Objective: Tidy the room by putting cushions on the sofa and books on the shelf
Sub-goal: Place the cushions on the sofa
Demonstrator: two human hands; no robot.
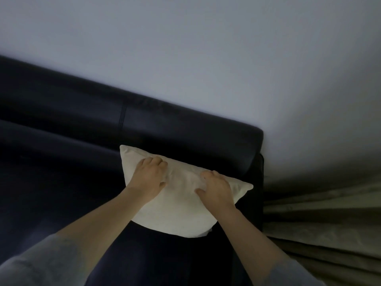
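A cream cushion (pixel 177 211) stands on the seat of a dark navy sofa (pixel 61 182), leaning against the backrest near the sofa's right end. My left hand (pixel 149 177) grips the cushion's top edge on the left side, fingers curled into the fabric. My right hand (pixel 216 188) grips the same top edge further right, thumb pressed into the cushion's front. No books are in view.
The sofa's backrest (pixel 144 118) runs along a pale wall (pixel 206 48). The right armrest (pixel 257 182) ends beside a folded beige curtain (pixel 329 223) at the lower right.
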